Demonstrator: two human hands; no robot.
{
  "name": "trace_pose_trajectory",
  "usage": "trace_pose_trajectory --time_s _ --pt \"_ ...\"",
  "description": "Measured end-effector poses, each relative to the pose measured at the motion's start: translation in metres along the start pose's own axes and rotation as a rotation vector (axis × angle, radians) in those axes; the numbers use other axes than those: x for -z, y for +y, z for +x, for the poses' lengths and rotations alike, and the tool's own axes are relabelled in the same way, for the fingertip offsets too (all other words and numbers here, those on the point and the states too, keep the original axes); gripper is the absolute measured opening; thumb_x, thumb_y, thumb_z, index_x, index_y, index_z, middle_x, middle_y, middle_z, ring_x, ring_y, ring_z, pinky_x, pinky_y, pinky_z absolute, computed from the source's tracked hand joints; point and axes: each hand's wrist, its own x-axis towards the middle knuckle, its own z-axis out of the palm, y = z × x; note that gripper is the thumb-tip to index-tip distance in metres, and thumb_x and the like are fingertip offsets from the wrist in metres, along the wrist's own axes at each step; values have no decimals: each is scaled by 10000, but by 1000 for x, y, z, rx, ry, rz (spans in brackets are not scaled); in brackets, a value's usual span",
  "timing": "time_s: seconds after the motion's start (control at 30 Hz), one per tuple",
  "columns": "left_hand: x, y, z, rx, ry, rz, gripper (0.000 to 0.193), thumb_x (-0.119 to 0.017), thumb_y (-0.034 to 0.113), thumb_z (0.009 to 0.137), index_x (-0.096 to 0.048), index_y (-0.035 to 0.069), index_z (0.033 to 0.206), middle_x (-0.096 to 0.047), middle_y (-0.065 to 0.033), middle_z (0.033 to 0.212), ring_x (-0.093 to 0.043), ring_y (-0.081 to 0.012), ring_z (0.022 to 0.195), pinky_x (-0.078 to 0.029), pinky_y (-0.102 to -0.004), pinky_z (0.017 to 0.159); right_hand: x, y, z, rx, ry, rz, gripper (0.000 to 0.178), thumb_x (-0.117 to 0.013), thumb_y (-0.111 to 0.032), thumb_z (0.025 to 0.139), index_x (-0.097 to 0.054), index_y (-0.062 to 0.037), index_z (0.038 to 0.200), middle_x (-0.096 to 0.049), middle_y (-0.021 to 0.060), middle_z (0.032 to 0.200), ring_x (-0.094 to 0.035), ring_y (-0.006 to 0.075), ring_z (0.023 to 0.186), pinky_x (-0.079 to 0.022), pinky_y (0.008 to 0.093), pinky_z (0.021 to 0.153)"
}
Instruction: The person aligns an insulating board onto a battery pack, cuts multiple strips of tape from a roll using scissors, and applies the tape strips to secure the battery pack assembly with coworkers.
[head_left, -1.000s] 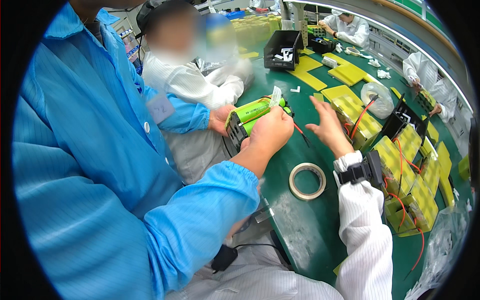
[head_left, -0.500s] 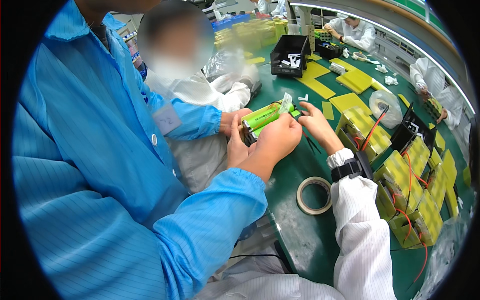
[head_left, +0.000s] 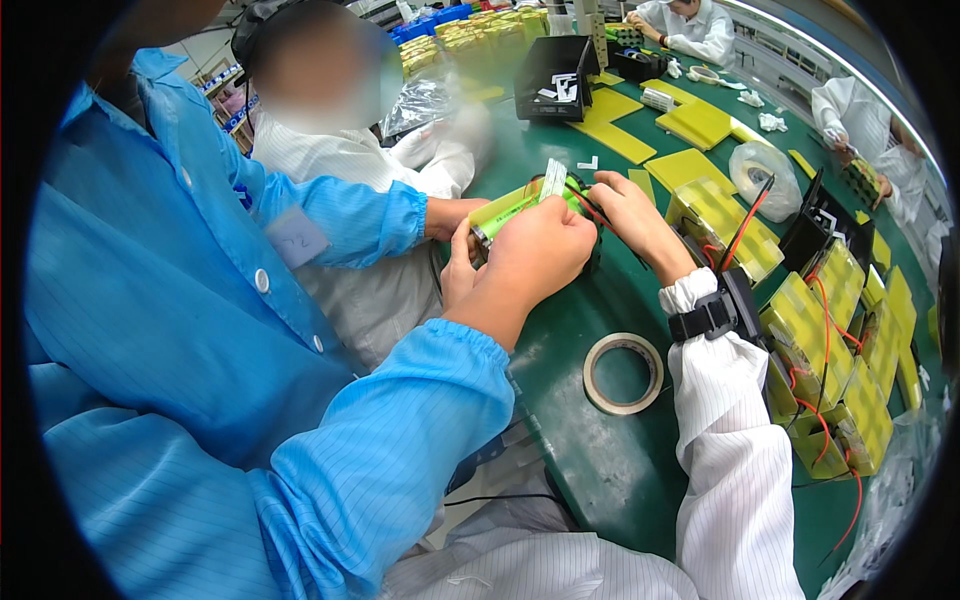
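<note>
A green-wrapped battery pack (head_left: 510, 207) with a yellow sheet along its side is held just above the green table. What seems to be my left hand (head_left: 459, 275) grips its near left end; its arm is hidden behind a blue sleeve. My right hand (head_left: 636, 222), in a white sleeve with a black wrist strap (head_left: 706, 318), has bent fingers at the pack's right end, by red and black wires (head_left: 600, 215). A co-worker in blue reaches in: one hand (head_left: 545, 250) covers the pack's near side by a white strip (head_left: 554, 178), the other hand (head_left: 448, 217) is at its back.
A tape roll (head_left: 622, 373) lies on the green table (head_left: 600, 470). To the right stand several yellow wrapped packs (head_left: 815, 335) with red and black leads. Yellow sheets (head_left: 695, 122), a black bin (head_left: 553, 80) and a clear-wrapped roll (head_left: 765, 182) are farther back. Other people work around the table.
The pack and the hands around it have shifted slightly left and up in the view. My right fingers have moved closer over the wires. The view itself has moved a little.
</note>
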Motion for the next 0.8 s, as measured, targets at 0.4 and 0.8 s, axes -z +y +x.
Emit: trace_pose_trajectory --time_s 0.4,0.8 --pt "-78 -52 41 -450 376 139 161 -505 187 746 -515 73 633 -558 -91 587 -565 -252 546 -450 -355 533 -9 2 -11 263 63 -86 420 -460 -185 787 -494 23 1151 -521 246 1138 -476 377 1083 -363 361 944" --pt "-22 -14 -3 -55 313 -200 116 -497 148 766 -548 45 783 -592 -164 677 -596 -338 653 -480 -419 603 -10 -15 -8 697 -94 -375 370 -543 11 698 -608 -134 1032 -451 44 1268 -366 323 1155 -308 404 977"
